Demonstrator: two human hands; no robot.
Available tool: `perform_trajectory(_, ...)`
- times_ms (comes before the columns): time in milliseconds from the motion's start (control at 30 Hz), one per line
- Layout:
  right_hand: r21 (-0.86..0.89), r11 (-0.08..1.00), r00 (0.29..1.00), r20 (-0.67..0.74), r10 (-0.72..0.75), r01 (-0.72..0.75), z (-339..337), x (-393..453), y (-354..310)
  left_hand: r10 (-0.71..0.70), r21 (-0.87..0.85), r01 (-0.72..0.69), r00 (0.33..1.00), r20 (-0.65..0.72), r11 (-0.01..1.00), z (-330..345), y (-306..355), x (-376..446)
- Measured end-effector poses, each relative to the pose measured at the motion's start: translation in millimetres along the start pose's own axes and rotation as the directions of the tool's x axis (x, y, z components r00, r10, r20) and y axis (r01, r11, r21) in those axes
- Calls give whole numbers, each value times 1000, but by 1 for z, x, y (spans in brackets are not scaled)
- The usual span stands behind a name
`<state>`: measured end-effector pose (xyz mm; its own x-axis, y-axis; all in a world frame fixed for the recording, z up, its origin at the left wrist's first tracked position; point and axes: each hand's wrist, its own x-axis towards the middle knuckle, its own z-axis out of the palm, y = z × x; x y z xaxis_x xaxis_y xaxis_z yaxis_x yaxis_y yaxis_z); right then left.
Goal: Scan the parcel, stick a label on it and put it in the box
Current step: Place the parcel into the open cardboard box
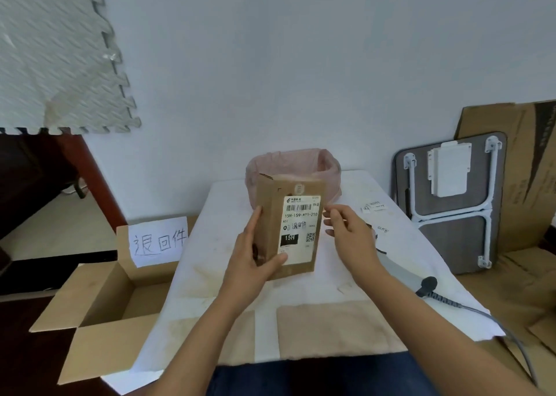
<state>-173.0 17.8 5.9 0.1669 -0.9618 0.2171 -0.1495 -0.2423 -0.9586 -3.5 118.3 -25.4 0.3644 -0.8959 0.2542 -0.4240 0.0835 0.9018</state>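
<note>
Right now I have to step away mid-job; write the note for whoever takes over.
Left hand: holds the parcel upright above the table, shipping label facing the camera.
Right hand: beside the parcel's right edge, fingers pinched together; whether a sticker is in that grip is too small to tell.
Scanner: lying on the table to the right, cable trailing off.
Small labels: loose on the table, far right.
Open box: on the floor to the left, nothing visible inside.
Done: scanning cannot be confirmed.
Left: stick label, drop parcel in box.

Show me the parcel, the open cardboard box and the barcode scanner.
parcel [272, 215], head view, bare brown front face.
open cardboard box [99, 287], head view, inner wall.
barcode scanner [427, 284], head view, dark handle end.
</note>
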Motion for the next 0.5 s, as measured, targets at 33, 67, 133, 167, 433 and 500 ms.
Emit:
perform_trajectory(33,-24,1000,1000,11,-4,4,5,-1,-2,33,48,-30,998,-44,998,-8,-2,-2)
perform_trajectory(67,-52,999,999,31,-10,12,10,-2,-5,60,84,-53,995,-85,995,-16,-3,-5)
perform_trajectory(133,-114,992,996,82,-38,47,23,-5,-12,95,132,-74,982,-165,988,-36,-8,-10)
perform_trajectory(167,-139,988,992,110,-55,71,31,-7,-16,105,147,-75,973,-206,986,-47,-11,-13)
perform_trajectory(433,-249,925,917,350,-190,287,125,-20,-36,-117,60,170,854,-507,984,-167,-74,-40)
perform_trajectory(500,-251,921,898,401,-182,298,150,-24,-35,-243,-56,254,807,-538,966,-199,-94,-45)
